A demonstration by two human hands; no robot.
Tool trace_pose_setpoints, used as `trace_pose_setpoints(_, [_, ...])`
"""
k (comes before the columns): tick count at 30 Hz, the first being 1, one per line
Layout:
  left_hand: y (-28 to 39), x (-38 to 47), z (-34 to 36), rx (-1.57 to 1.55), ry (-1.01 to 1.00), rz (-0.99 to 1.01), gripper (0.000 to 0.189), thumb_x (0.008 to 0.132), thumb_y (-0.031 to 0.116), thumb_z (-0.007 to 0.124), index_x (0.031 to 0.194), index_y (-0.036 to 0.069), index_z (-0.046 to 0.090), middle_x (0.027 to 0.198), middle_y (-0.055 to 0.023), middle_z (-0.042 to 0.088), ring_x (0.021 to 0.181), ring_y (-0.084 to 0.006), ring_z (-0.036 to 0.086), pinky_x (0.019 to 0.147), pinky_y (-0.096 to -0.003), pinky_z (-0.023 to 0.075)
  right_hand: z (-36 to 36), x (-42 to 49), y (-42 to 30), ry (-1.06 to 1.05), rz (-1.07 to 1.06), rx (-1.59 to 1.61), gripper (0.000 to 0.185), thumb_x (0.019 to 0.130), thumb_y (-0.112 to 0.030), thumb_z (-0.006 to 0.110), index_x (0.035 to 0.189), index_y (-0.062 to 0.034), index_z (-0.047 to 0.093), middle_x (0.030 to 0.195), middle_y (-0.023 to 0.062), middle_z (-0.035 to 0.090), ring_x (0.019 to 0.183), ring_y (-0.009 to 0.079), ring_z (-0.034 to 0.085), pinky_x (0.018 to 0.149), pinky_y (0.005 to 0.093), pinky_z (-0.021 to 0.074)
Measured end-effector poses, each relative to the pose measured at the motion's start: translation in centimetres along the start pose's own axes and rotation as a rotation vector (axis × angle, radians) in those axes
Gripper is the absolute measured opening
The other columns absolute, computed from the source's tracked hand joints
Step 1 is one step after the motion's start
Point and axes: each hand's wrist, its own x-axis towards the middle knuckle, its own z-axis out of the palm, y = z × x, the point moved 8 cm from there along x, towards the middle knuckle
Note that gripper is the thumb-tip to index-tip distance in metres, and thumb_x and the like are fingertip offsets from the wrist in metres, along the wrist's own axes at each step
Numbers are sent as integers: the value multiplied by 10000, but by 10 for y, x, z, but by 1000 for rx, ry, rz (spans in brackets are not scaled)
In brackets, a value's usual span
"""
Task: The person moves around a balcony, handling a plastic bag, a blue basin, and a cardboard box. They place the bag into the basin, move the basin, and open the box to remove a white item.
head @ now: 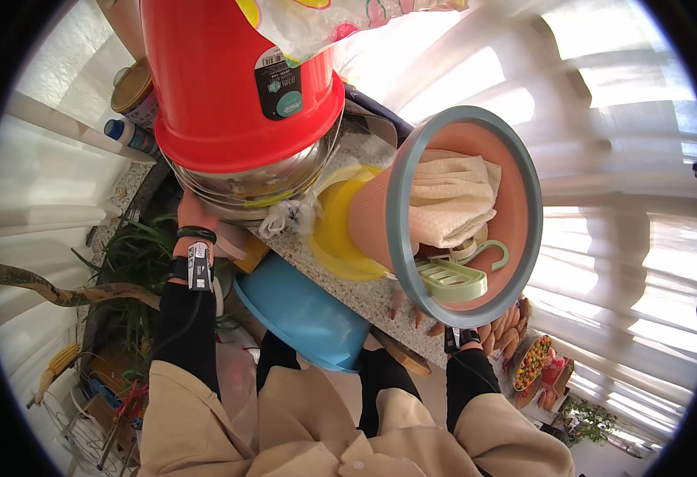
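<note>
My left hand (196, 212) reaches against the side of a stainless steel pot or basin (229, 200), its fingers hidden beneath. Upside down on that metalware stands a red plastic bucket (205, 89) with a printed label. A pink bucket (372, 223) with a grey rim leans with its mouth toward me. Inside it are a folded cream cloth (450, 197) and a pale green plastic hanger or clip (453, 280). My right hand (471, 336) shows only at the wrist; the rest is behind the pink bucket. Yellow plasticware (336, 238) sits beside that bucket's base.
A granite ledge (301, 247) crosses before me, with a blue basin (307, 310) below its near edge. Plants (140, 250) and a branch (68, 292) stand at left. Sweet potatoes (503, 334) and a bowl of small fruits (533, 364) lie at right. Sheer curtains (622, 268) surround the ledge.
</note>
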Motion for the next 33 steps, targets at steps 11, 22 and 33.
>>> trace_pose_setpoints(11, [-4, -4, 9, -415, 106, -231, 358, 1045, 227, 454, 1345, 41, 515, 1388, -104, 538, 1261, -318, 504, 1066, -455, 430, -11, -13, 12, 4, 4, 9, 161, 932, -161, 636, 957, -4, 612, 834, 60, 624, 741, 151, 576, 686, 276, 461])
trace_pose_setpoints(22, [-8, 14, -10, -372, 68, -194, 339, 1017, 275, 524, 1231, 15, 553, 1210, -143, 620, 1058, -367, 611, 888, -538, 531, -24, -16, 5, 26, -45, 20, 126, 910, -118, 653, 918, -9, 590, 813, 66, 604, 732, 169, 570, 693, 290, 465])
trace_pose_setpoints(33, [-8, 10, -4, -444, 128, -199, 339, 1011, 306, 536, 1222, 42, 563, 1181, -137, 625, 1039, -371, 614, 851, -545, 537, -13, -142, -233, -444, -450, 338, 118, 889, -75, 669, 879, -14, 568, 792, 73, 585, 723, 187, 563, 701, 305, 469])
